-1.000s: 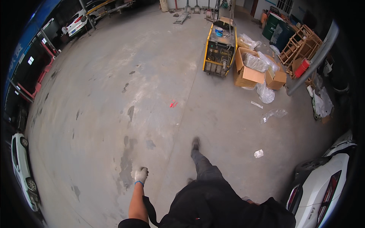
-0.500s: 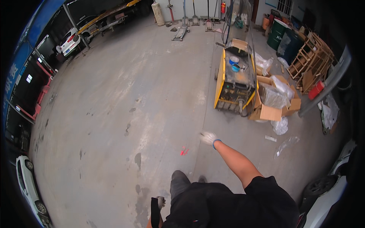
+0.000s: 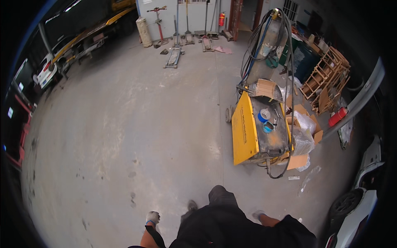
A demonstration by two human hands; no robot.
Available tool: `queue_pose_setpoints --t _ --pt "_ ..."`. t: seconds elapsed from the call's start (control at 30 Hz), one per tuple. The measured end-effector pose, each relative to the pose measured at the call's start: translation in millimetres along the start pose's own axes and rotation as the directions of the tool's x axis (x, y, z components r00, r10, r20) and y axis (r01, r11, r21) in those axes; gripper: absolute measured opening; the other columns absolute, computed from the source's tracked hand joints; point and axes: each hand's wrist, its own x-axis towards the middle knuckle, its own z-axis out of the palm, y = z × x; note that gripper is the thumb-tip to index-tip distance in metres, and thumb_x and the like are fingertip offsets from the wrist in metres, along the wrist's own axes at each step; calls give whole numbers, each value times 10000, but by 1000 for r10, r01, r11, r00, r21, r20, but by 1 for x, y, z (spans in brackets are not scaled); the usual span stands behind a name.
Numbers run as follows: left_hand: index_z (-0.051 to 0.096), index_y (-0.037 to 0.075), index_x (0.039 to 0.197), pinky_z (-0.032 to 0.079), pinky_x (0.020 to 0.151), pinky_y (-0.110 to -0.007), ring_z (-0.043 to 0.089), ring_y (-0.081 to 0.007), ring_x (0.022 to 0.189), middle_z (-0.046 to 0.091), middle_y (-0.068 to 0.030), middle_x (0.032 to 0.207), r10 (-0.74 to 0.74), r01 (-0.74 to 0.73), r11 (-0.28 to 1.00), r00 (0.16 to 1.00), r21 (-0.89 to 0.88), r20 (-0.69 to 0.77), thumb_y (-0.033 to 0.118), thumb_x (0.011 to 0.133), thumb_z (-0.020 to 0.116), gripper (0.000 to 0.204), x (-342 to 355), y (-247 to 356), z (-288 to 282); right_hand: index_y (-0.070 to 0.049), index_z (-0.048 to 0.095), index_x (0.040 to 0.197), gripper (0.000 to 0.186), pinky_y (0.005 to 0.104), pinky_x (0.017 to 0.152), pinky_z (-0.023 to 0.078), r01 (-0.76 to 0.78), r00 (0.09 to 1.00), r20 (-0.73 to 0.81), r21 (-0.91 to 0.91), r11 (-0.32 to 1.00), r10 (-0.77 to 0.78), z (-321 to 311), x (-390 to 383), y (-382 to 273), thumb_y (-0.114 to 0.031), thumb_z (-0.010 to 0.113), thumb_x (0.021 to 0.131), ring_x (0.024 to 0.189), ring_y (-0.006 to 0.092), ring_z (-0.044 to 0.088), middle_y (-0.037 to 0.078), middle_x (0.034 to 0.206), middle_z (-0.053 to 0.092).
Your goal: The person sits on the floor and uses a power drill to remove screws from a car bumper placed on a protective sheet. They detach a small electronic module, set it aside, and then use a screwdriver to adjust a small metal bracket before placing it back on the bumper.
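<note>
My left hand (image 3: 153, 217), in a pale work glove, hangs low beside my left leg. Its fingers look curled in, and nothing shows in them. On the other side, my right hand (image 3: 258, 215) is partly hidden near my right thigh and smeared by motion, so its fingers cannot be made out. Neither hand touches anything visible. Ahead and to the right stands a yellow and black welding machine (image 3: 245, 130) on wheels. A roll of blue tape (image 3: 264, 115) and a small blue container (image 3: 268, 127) lie on its top, beside a cardboard box (image 3: 265, 88).
Hoses loop over a gas cylinder (image 3: 271, 37) behind the welder. Open cartons (image 3: 298, 161) with plastic wrap lie to its right, near a leaning grey post (image 3: 364, 93). Floor jacks (image 3: 174, 57) line the back wall. A white car (image 3: 353, 215) stands at near right.
I have moved forward; the welder and floor jacks appear closer. My right hand has swung back from ahead to my side, while my left hand has come forward a little.
</note>
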Motion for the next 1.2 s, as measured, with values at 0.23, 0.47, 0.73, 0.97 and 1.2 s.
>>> queue_pose_setpoints --t 0.23,0.47,0.73,0.97,1.2 --pt "695 22 1001 492 489 -354 620 -184 564 683 -88 722 359 -311 915 918 257 -167 166 866 552 244 126 372 -61 -88 742 1092 354 548 896 528 -308 920 301 165 937 250 -96 67 -47 -301 565 872 1055 402 676 188 1118 713" --pt "653 89 955 486 519 -356 593 -166 629 637 -43 761 168 -164 985 983 -57 72 204 874 579 159 149 554 83 -116 738 1118 375 495 939 521 27 968 -252 197 980 24 -516 336 -336 -282 472 912 1105 349 673 195 1181 698" --pt "614 129 977 499 778 -453 595 -190 846 604 -37 875 335 -217 700 941 -681 45 327 904 588 212 161 916 199 -46 626 1276 388 409 944 510 888 451 -537 191 418 -713 -942 419 -631 -295 470 1023 1108 301 642 149 1202 686" --pt "664 11 807 481 636 -394 601 -216 711 655 -99 775 563 -554 741 821 -379 -101 471 931 555 489 176 1257 345 23 528 1393 462 340 1039 441 544 664 -429 839 2 -613 -1119 461 -674 -284 418 1067 1219 187 562 152 1338 607" --pt "661 53 820 455 555 -380 568 -196 582 588 -61 638 777 -542 620 521 -567 352 473 950 553 452 236 1581 464 36 472 1407 394 370 1108 394 737 477 -655 661 -138 -586 -1271 556 -610 -141 405 1061 1308 260 523 127 1390 568"
